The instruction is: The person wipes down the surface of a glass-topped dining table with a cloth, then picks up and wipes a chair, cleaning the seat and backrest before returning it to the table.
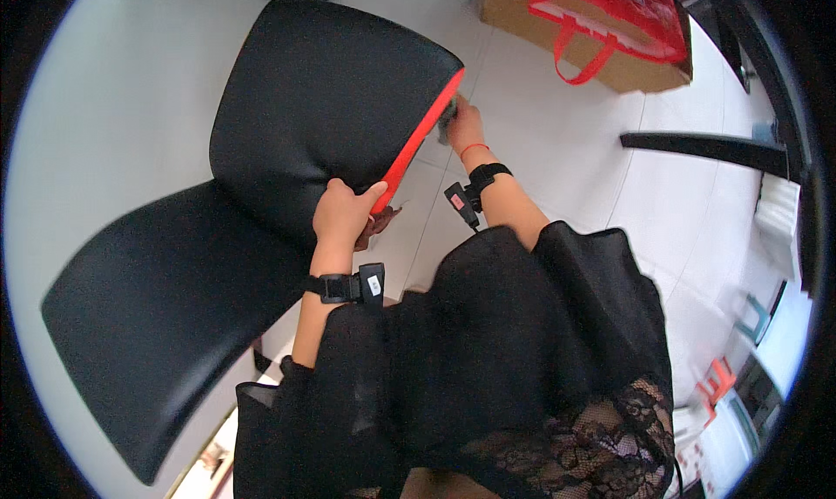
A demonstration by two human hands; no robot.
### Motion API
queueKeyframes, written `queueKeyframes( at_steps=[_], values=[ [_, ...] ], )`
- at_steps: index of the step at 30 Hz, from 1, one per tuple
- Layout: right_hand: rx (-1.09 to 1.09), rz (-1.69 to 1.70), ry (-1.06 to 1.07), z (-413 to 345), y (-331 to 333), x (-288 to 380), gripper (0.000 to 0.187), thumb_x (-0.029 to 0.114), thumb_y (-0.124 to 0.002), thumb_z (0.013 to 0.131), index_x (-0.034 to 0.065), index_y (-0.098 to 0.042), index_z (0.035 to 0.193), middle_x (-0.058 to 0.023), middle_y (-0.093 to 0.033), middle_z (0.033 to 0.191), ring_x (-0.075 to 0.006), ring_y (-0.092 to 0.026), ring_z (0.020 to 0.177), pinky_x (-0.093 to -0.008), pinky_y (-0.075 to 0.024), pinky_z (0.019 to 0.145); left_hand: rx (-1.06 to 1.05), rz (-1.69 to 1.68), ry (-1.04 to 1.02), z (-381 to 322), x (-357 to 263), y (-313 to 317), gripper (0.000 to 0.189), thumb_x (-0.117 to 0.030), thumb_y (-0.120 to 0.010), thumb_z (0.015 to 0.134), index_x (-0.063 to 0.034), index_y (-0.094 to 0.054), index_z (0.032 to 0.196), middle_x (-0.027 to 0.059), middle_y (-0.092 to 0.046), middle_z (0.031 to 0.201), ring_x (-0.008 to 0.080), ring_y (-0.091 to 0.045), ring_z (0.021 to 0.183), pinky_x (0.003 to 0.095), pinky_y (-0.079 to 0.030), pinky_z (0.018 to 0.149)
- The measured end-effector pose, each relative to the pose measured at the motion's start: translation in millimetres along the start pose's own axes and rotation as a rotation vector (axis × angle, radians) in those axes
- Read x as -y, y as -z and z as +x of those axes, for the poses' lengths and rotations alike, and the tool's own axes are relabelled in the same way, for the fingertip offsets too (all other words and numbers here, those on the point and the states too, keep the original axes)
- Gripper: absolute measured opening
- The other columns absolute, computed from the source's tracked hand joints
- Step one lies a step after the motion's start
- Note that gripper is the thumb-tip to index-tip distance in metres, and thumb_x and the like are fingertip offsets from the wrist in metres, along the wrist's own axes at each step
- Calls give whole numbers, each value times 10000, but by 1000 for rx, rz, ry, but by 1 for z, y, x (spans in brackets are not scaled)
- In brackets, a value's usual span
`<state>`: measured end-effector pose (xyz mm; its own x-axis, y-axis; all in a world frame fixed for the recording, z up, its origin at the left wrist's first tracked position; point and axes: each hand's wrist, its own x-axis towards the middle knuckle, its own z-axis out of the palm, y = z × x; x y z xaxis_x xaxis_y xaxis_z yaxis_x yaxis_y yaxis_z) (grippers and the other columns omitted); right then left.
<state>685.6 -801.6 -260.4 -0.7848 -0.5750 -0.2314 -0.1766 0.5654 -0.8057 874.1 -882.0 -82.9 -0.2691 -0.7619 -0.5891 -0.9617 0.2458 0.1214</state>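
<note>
A black leather-look chair is in front of me, with a smooth lower panel [176, 309] and a second padded panel [326, 87]. A bright red strip [418, 147] runs along the near side of the padded panel. My left hand [346, 211] grips the lower corner of that panel, thumb on top by the red strip and the other fingers hidden. A small brown, fabric-like thing [379, 228] shows beside it. My right hand [465, 123] is at the far end of the strip, holding what looks like a dark grey-green cloth [448, 121]; its fingers are partly hidden.
A cardboard box [509, 6] stands on the tiled floor [542, 146], with a red bag [607, 16] over it. A black furniture leg [702, 149] juts in from the right. Lower right, an orange-red stool-like object [717, 385] is blurred. Both wrists carry strapped black devices.
</note>
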Motion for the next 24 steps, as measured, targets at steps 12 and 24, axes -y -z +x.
queueKeyframes(
  at_steps=[12,24],
  values=[
    [-15,81,242,21,12,-23,446,-7,-423,725,33,-479,1166,-236,-573,1021,-363,-533,1002,-390,-419,851,-204,-109,-231,14,2,-6,672,-529,-655,657,85,-559,913,246,-611,864,347,-612,823,397,-483,698],
    [202,-257,408,-94,-10,43,609,-28,-466,757,83,-282,1326,-234,-531,1007,-393,-521,887,-436,-443,748,-412,-289,-336,14,26,-22,511,-518,-602,722,-18,-559,820,176,-613,818,330,-599,765,404,-458,650]
  ],
)
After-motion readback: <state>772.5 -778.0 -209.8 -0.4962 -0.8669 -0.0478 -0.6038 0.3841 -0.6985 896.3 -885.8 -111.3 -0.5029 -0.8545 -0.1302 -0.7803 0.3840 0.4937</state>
